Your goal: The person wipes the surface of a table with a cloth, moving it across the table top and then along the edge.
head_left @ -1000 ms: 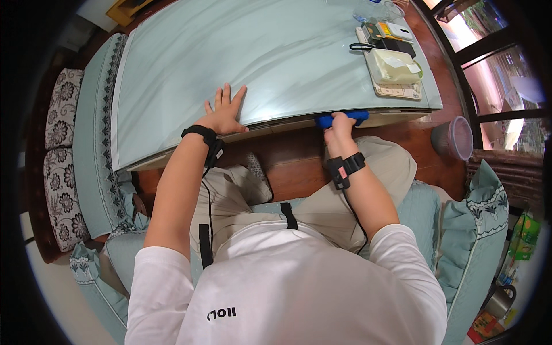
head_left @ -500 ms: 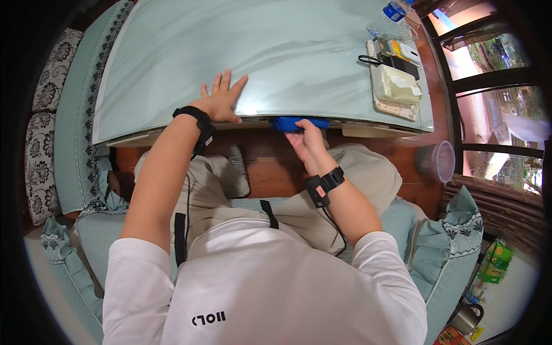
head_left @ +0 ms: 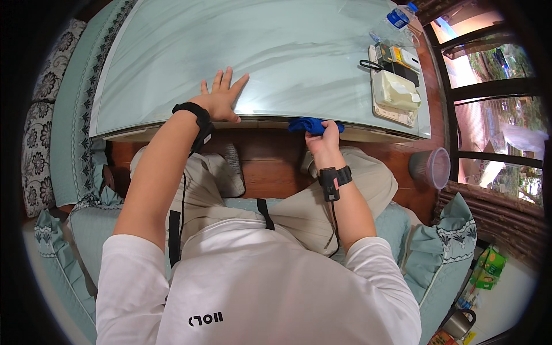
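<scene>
My left hand [head_left: 220, 102] lies flat near the front edge of the pale green marbled table [head_left: 230, 46], fingers spread and nothing held. At that same edge, farther right, my right hand [head_left: 325, 141] grips a blue cloth [head_left: 310, 125]. The cloth is bunched and pressed along the table's front rim, and part of it hangs below the top. My right thumb shows on top of the cloth, while the other fingers are partly hidden under it. Both wrists carry black straps with small boxes and cables.
On the table's right side lie a tissue pack [head_left: 397, 91], small boxes and a tray [head_left: 402, 115]; a plastic bottle [head_left: 397, 20] is behind them. A waste bin [head_left: 430, 168] stands on the floor at right. A kettle [head_left: 460, 322] is at lower right.
My right hand has slid to the right along the table's front edge with the blue cloth. My left hand stays in place on the tabletop.
</scene>
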Demonstrator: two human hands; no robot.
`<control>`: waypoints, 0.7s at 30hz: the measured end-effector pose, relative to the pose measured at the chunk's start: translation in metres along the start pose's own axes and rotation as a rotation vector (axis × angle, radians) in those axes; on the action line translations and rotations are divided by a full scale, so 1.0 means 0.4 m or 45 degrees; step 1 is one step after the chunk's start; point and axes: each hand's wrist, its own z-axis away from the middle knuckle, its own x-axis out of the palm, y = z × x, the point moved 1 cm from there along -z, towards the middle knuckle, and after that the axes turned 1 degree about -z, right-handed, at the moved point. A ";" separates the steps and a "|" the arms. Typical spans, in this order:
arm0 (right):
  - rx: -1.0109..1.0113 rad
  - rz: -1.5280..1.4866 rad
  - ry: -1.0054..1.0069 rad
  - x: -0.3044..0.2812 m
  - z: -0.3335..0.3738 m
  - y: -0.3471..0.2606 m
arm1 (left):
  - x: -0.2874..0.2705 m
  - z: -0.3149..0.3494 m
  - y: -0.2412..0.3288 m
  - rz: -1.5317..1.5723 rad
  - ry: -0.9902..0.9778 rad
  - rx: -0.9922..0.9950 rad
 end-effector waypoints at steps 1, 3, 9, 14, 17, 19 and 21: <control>-0.065 0.004 -0.039 -0.004 0.003 0.003 | -0.001 -0.001 0.001 -0.002 -0.001 -0.001; -0.072 0.073 -0.097 -0.007 0.005 0.027 | -0.002 -0.002 0.001 -0.009 0.000 0.004; 0.222 0.285 -0.367 0.016 0.040 0.114 | 0.001 -0.010 -0.005 -0.017 0.024 0.005; 0.327 0.456 -0.471 0.048 0.043 0.169 | 0.013 -0.021 -0.003 -0.038 0.035 -0.010; 0.365 0.391 -0.389 0.061 0.039 0.172 | 0.021 -0.027 -0.001 -0.040 0.046 -0.027; 0.377 0.314 -0.316 0.066 0.038 0.170 | 0.021 -0.026 -0.003 -0.043 0.048 -0.039; 0.382 0.237 -0.297 0.065 0.043 0.163 | 0.024 -0.025 -0.004 -0.008 0.039 -0.025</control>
